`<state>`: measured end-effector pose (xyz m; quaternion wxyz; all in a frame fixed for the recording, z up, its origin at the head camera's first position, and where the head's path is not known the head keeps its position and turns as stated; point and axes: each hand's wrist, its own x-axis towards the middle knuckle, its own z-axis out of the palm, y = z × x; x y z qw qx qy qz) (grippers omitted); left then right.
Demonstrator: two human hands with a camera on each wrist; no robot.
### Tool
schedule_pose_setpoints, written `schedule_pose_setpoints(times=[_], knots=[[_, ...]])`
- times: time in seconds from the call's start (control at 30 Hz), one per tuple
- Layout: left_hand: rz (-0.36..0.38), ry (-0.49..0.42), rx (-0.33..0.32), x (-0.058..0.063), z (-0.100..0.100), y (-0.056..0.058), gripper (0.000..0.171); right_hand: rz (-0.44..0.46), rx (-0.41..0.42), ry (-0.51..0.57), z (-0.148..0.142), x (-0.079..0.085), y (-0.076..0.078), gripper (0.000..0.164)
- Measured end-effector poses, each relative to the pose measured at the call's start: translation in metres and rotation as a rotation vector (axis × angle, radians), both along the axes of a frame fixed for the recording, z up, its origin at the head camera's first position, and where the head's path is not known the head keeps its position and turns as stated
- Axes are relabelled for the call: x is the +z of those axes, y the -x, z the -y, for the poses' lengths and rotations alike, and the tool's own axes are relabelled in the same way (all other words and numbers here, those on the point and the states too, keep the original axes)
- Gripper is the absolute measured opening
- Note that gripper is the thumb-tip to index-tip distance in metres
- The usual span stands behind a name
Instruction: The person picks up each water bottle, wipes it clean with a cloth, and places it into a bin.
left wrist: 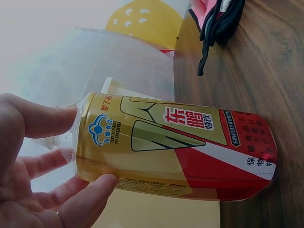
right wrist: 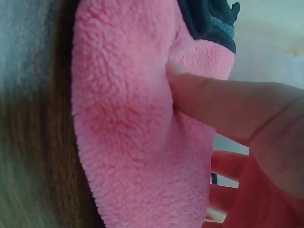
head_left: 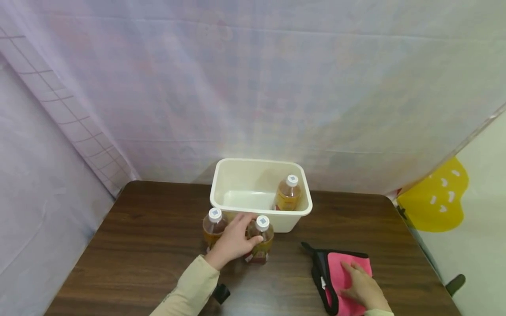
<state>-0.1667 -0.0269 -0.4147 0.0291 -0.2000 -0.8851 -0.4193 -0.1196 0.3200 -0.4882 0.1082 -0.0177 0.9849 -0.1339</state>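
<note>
My left hand (head_left: 233, 239) holds a drink bottle (head_left: 259, 248) with a white cap around its upper part. In the left wrist view, thumb and fingers curl round the top of this bottle (left wrist: 175, 147), whose label is gold and red. Close on the left stands a second bottle (head_left: 214, 226), partly hidden by the hand. My right hand (head_left: 363, 287) is on a folded pink cloth (head_left: 337, 267) with black edging. The right wrist view has the thumb pressing into the fluffy cloth (right wrist: 128, 123), with fingers at its far side, partly hidden.
Behind the bottles stands a white plastic bin (head_left: 245, 210), with another capped bottle (head_left: 288, 195) at its right end. A small black object (head_left: 221, 293) lies by the left sleeve. The brown wooden table (head_left: 154, 237) meets a curtain at the back.
</note>
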Motion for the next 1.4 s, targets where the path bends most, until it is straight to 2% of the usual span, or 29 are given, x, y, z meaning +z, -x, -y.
schedule_pose_setpoints(times=[0.17,0.3,0.4,0.83,1.03,1.17,1.3,1.4], knots=[[-0.008,0.004,0.002,-0.002,0.0,0.001,0.045,-0.033,0.021,-0.025,0.003,-0.001,-0.003,0.066],[-0.012,0.004,0.001,-0.002,0.0,0.002,0.045,-0.036,0.003,-0.04,0.005,-0.001,-0.005,0.063],[-0.014,0.003,0.0,-0.003,-0.001,0.002,0.044,-0.074,-0.002,-0.058,0.007,-0.002,-0.008,0.058],[-0.002,0.003,0.003,-0.003,-0.003,0.001,0.044,-0.371,-0.088,-0.063,0.015,-0.015,-0.021,0.036],[0.003,0.002,0.006,-0.003,-0.004,0.001,0.044,-0.462,-0.111,-0.054,0.017,-0.022,-0.025,0.033],[0.006,0.003,0.007,-0.002,-0.004,0.001,0.044,-0.449,-0.133,-0.053,0.018,-0.021,-0.026,0.033],[0.008,0.002,0.003,-0.002,-0.004,0.0,0.044,-0.352,-0.193,-0.018,0.018,-0.015,-0.028,0.035],[0.01,0.001,0.001,-0.002,-0.004,0.0,0.044,-0.317,-0.248,0.039,0.02,-0.007,-0.031,0.036]])
